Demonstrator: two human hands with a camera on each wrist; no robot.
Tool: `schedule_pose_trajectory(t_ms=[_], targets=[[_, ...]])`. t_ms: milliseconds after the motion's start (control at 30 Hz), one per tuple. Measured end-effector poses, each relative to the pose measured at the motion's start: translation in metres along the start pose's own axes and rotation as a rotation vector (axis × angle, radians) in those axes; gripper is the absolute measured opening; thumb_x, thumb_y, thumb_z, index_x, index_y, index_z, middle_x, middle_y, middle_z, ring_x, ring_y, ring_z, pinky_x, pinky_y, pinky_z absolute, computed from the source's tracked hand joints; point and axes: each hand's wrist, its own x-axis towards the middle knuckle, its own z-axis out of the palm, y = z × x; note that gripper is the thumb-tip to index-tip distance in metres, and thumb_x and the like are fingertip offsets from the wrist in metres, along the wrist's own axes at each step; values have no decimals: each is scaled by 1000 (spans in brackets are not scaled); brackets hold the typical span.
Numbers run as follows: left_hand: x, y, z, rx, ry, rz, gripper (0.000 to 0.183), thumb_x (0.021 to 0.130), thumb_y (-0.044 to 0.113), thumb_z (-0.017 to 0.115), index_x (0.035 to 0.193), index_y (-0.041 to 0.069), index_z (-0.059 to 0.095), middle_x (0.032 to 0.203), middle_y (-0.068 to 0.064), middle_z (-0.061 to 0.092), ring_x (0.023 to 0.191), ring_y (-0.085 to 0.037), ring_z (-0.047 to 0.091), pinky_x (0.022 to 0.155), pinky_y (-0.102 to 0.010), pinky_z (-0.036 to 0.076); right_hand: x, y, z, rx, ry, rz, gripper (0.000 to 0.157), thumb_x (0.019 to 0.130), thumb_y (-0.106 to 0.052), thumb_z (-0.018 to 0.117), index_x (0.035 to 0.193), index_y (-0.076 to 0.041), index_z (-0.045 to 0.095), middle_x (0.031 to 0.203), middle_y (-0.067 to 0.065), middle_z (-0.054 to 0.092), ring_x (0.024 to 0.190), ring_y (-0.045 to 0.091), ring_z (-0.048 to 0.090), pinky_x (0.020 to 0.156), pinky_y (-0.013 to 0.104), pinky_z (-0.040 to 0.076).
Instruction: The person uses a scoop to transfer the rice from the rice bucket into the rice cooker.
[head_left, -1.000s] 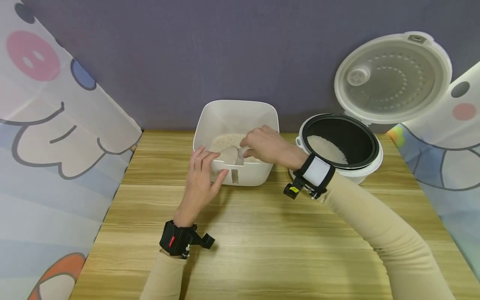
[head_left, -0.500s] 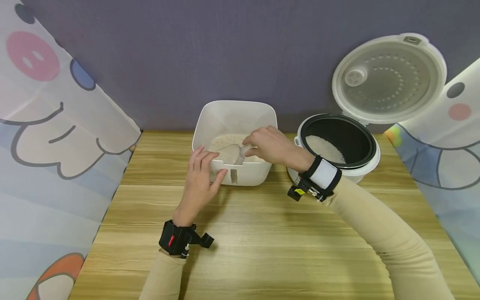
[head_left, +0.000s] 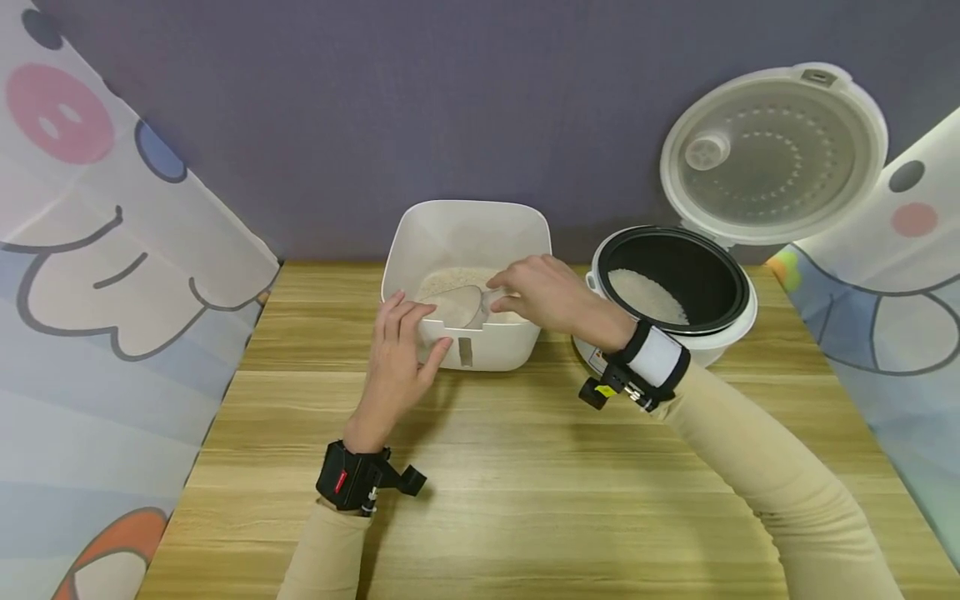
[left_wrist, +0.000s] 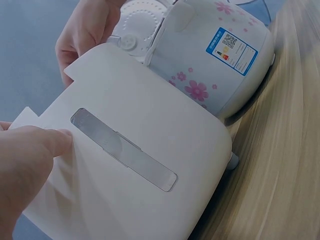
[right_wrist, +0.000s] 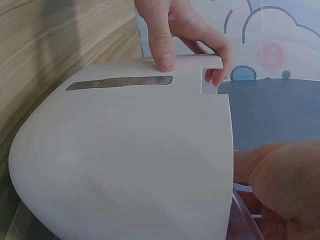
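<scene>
Right-hand grip [head_left: 546,292] pinches the handle of a translucent plastic scoop [head_left: 459,305], whose bowl lies just left of those fingers, inside an open, rounded white plastic box [head_left: 502,350] holding pale rice grains [head_left: 452,279]. Left-hand grip [head_left: 396,354] clasps the box's front wall (thumb outside, beside the narrow clear window strip [head_left: 466,352]; fingers over the rim), near the scoop's tip. Rightward on the wood-grain tabletop [head_left: 480,508] stands a white, flower-printed rice cooker [head_left: 723,340], its lid [head_left: 780,158] raised, more rice [head_left: 647,297] in its black inner pot [head_left: 708,287].
</scene>
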Motion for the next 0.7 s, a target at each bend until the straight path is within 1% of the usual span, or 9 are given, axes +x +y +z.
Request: schedule_pose_trajectory(t_ms=[133,333,533,700], targets=[[0,0,0,7,0,3,49,106,39,56,132,-2,52,129,-21,50,142,-43,36,127,-47,22,-4,1,2,7,24,5,35,95,-25,75,124,-5,75,117,9,76,101,26,73,85,44,59],[1,1,-1,9,3,6,48,106,38,57,132,-2,52,129,-21,50,142,-43,36,127,-48,22,-10,0,3,27,70,11,33,95,-24,75,122,-5,75,113,11,77,96,26,73,80,43,59],[1,1,-1,3,17,10,47,104,36,61,131,-1,52,129,-21,51,142,-44,37,127,-49,22,-13,-2,2,36,97,29,33,96,-24,75,123,-5,75,111,12,77,93,26,73,77,43,58],[1,2,-1,4,12,7,47,100,32,64,131,-1,52,129,-21,51,141,-44,37,127,-49,22,-14,-1,-1,54,117,53,35,96,-25,75,124,-4,75,112,12,77,96,27,73,79,44,59]])
